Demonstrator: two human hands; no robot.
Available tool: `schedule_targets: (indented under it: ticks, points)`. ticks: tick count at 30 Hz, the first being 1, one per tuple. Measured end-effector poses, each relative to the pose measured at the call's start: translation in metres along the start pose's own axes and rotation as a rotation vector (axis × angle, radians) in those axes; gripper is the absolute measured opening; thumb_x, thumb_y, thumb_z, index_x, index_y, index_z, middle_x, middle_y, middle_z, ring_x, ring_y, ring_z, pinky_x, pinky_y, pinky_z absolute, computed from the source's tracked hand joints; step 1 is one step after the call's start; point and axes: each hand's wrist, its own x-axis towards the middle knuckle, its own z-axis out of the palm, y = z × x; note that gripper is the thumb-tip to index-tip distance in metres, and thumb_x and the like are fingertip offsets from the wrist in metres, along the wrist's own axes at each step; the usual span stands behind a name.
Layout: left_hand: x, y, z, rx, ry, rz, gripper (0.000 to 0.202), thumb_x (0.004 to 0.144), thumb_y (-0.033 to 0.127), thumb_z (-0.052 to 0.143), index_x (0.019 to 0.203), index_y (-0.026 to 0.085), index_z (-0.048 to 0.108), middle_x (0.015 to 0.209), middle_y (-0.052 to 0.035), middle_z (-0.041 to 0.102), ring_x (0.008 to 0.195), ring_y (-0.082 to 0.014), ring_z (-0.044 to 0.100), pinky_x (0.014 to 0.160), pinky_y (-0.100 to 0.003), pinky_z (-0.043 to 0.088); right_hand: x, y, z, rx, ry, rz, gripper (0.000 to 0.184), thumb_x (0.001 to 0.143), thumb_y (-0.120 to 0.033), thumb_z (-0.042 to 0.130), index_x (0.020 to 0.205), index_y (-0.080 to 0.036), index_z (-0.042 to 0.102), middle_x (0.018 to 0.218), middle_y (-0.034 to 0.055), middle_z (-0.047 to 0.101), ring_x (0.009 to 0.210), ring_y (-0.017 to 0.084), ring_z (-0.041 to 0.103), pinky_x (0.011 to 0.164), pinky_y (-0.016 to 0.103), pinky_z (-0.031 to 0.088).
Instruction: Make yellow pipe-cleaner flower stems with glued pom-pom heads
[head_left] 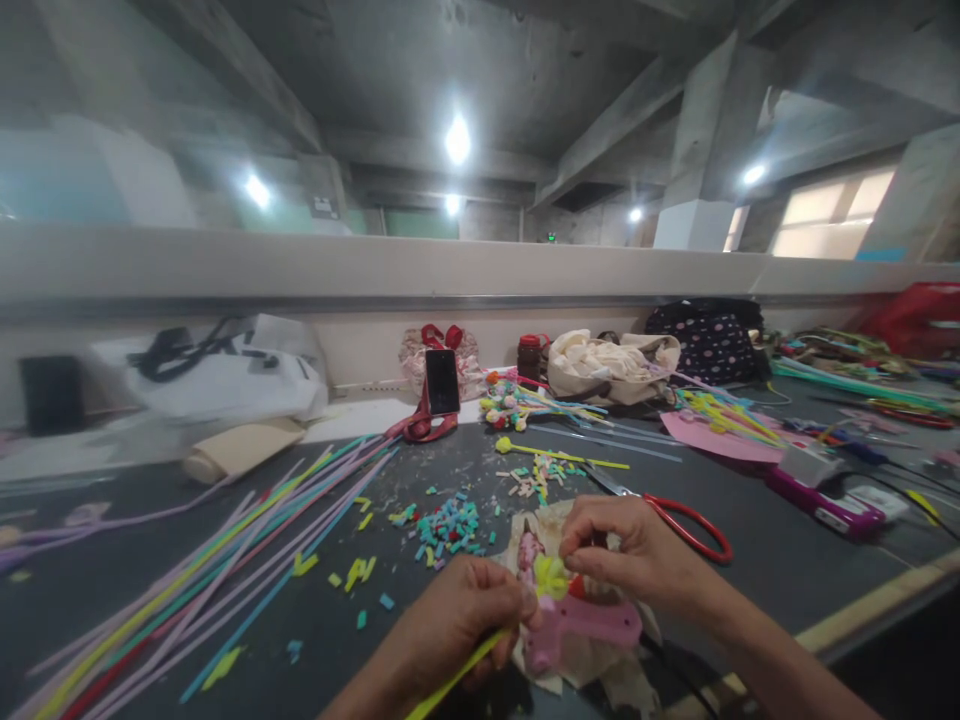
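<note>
My left hand [480,610] is closed on a yellow pipe cleaner [457,680], whose tail runs down toward the bottom edge. At its fingertips is a yellow flower-like piece [551,577]. My right hand [626,545] is closed in a pinch just above and right of that piece; what its fingertips hold, if anything, is too small to make out. Below both hands a pink glue gun [581,622] lies on a crumpled, stained sheet [555,515], with a mottled pink tip part [529,550] pointing away. Scissors with red handles [694,525] lie beyond my right wrist, partly hidden.
Small cut pieces [450,525] lie scattered ahead. Long colored pipe cleaners [225,570] spread across the left. Behind are a finished-looking yellow stem [562,453], a bunch of flowers [517,405], a propped phone [442,380] and bags. A purple device [825,503] lies right.
</note>
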Motion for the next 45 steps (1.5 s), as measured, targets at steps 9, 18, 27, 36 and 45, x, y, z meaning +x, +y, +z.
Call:
schedule_targets:
  ticks: [9, 18, 27, 36, 45]
  points:
    - [0.001, -0.001, -0.001, 0.027, 0.011, -0.003, 0.018, 0.062, 0.026, 0.05, 0.056, 0.013, 0.061, 0.028, 0.0056, 0.043, 0.021, -0.0032, 0.026, 0.025, -0.015, 0.017, 0.0, -0.004, 0.004, -0.098, -0.023, -0.068, 0.01, 0.071, -0.007, 0.057, 0.067, -0.014, 0.064, 0.065, 0.0004, 0.057, 0.061, 0.012, 0.053, 0.057, 0.022, 0.041]
    - [0.002, -0.002, 0.0, 0.036, 0.015, -0.01, 0.019, 0.058, 0.029, 0.051, 0.055, 0.013, 0.06, 0.028, 0.0065, 0.042, 0.022, -0.0032, 0.025, 0.027, -0.016, 0.018, 0.001, -0.004, 0.005, -0.272, -0.111, -0.16, 0.011, 0.078, -0.013, 0.055, 0.07, -0.016, 0.062, 0.069, 0.0009, 0.059, 0.069, 0.012, 0.055, 0.062, 0.021, 0.04]
    - [0.002, -0.002, 0.0, 0.062, 0.011, 0.0, 0.019, 0.06, 0.027, 0.051, 0.054, 0.012, 0.06, 0.028, 0.0069, 0.041, 0.021, -0.003, 0.025, 0.027, -0.016, 0.019, 0.001, -0.004, 0.005, -0.392, -0.149, -0.191, 0.018, 0.083, -0.018, 0.049, 0.07, -0.016, 0.06, 0.07, 0.0014, 0.058, 0.07, 0.013, 0.054, 0.065, 0.023, 0.039]
    - [-0.001, 0.0, 0.001, 0.03, 0.039, -0.005, 0.017, 0.06, 0.027, 0.051, 0.054, 0.013, 0.059, 0.029, 0.0063, 0.041, 0.022, -0.0028, 0.025, 0.027, -0.016, 0.017, 0.001, -0.003, 0.006, -0.423, -0.115, -0.207, 0.017, 0.081, -0.016, 0.051, 0.072, -0.017, 0.065, 0.071, 0.0035, 0.061, 0.071, 0.015, 0.055, 0.065, 0.024, 0.041]
    - [-0.002, 0.004, -0.002, -0.112, 0.061, 0.121, 0.035, 0.057, 0.048, 0.064, 0.058, 0.015, 0.054, 0.032, 0.0071, 0.044, 0.025, -0.003, 0.028, 0.03, -0.016, 0.016, -0.004, -0.001, -0.005, -0.165, 0.136, -0.163, 0.021, 0.084, -0.021, 0.049, 0.097, -0.021, 0.066, 0.088, 0.0059, 0.063, 0.081, 0.017, 0.057, 0.071, 0.028, 0.045]
